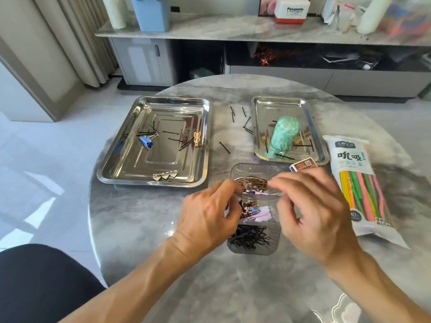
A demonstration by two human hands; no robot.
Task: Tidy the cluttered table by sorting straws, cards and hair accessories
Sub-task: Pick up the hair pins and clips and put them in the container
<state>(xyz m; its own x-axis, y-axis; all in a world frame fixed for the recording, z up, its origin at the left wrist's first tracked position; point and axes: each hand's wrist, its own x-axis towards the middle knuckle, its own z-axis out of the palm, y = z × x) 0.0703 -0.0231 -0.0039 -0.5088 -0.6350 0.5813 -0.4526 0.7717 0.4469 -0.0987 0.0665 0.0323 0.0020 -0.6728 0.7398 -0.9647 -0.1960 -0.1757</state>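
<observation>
Table (144, 229) grey, marbled with paler swirls. Both trays (112, 169) mirror-bright steel. In the left tray: a blue binder clip (146, 141), a gold rabbit clip (197, 138), a gold hearts clip (165, 175). Bobby pins (249, 236) black. Bundle (283, 136) in the right tray mint green. Straws (363, 197) green, pink, orange, yellow in a white bag.

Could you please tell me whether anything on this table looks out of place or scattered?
Yes: several loose black bobby pins lie scattered on the bare marble tabletop between the two steel trays, and a blue binder clip sits among hair accessories in the large left steel tray.
</observation>
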